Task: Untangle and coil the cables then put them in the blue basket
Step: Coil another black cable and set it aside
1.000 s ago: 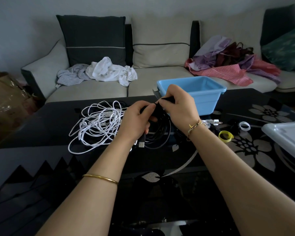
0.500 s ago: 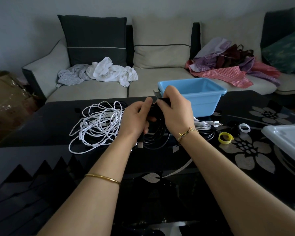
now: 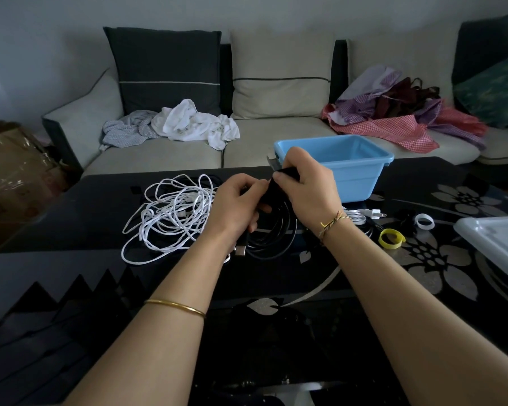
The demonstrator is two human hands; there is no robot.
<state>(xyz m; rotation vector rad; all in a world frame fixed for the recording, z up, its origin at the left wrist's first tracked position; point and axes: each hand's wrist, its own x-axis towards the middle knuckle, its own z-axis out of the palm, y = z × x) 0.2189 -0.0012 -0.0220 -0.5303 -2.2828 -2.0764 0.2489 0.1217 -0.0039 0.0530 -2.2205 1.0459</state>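
The blue basket (image 3: pixel 361 183), a smooth plastic tub with rounded corners and a rolled rim, stood on the glossy black table (image 3: pixel 71 230), whose glass top carried silver-grey flower patterns. Both hands were raised over the table just in front of the basket's left corner.

The left hand (image 3: pixel 238 205) was curled around the top of a black cable (image 3: pixel 276 238). This was a thin, rubbery cord gathered into round loops that hung down toward the table, left of the basket and nearer the camera. A metal-tipped plug (image 3: pixel 241 251) dangled at the coil's lower left edge.

The right hand (image 3: pixel 308 189), in front of the basket's left wall, pinched a flat black strap (image 3: pixel 276 186) between thumb and fingers. It seemed to be a fabric tie laid across the loops, though dark on dark made that hard to confirm.

Farther left of the basket lay the white cable (image 3: pixel 170 215), thin and matte, sprawled in loose, irregular loops. Just below the basket's front wall, a second white cord (image 3: pixel 357 215) ended in a two-pronged plug. To the right of it and nearer than the basket lay a yellow ring-shaped tie (image 3: pixel 391 238) and a white ring (image 3: pixel 425 221).

Behind the basket, a beige fabric sofa (image 3: pixel 276 136) held crumpled clothes (image 3: pixel 194 124).
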